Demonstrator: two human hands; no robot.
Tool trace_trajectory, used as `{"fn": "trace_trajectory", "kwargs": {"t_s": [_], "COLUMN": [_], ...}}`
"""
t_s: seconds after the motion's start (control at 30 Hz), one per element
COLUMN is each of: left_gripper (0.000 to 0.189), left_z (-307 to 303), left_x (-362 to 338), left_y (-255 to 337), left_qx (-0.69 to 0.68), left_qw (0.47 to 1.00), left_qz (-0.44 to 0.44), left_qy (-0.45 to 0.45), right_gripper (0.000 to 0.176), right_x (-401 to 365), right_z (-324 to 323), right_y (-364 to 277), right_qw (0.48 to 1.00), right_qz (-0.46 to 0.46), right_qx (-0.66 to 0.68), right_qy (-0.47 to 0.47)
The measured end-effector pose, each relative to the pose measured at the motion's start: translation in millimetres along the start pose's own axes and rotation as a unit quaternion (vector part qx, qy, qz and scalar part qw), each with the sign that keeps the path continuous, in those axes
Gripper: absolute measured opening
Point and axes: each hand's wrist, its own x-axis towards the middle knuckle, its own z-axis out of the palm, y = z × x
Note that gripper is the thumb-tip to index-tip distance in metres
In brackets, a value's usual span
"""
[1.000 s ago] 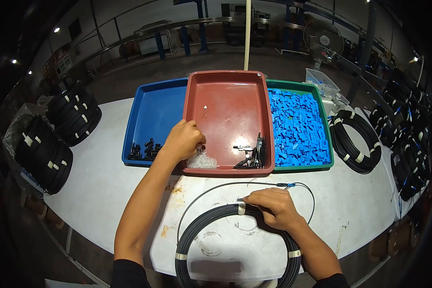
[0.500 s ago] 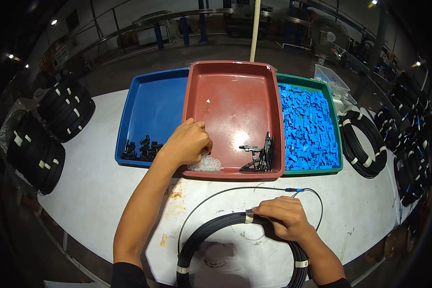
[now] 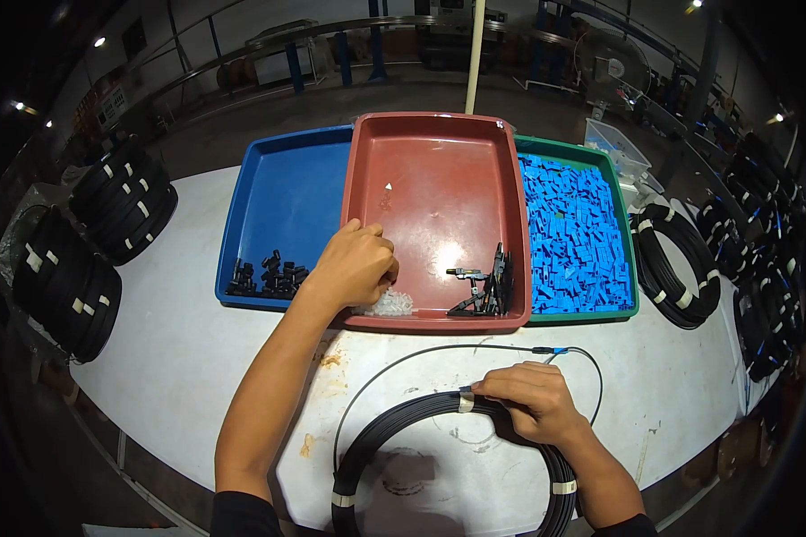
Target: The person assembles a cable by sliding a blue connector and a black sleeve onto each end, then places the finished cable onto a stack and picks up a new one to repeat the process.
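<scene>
Some clear bits (image 3: 394,304), mid-frame, edged the curled left hand (image 3: 356,264), grip hidden; the right hand (image 3: 530,398) seemingly steadied a pinched tip (image 3: 466,390).

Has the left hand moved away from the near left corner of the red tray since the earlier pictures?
No. Judged against the red tray, the left hand stays near that corner, by the whitish pieces.

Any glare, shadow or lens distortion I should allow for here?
Head view: bright glare spot on the red tray's floor; shadow inside the black cable coil; fisheye look, white tabletop edge bowed; head view's corners nearly black.
</scene>
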Motion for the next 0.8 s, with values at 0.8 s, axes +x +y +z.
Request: {"fn": "trace_trajectory", "kwargs": {"t_s": [0.8], "left_gripper": [0.007], "left_z": [-54.6], "left_x": [-29.6], "left_y": [59.9], "left_qx": [-0.397], "left_qw": [0.913], "left_qz": [-0.068], "left_qy": [0.06], "right_gripper": [0.043], "right_x": [-2.4], "right_z": [0.3], "right_y": [0.5], "right_qw": [0.999], "right_qz": [0.007], "right_qx": [0.016], "right_qy": [0.033]}}
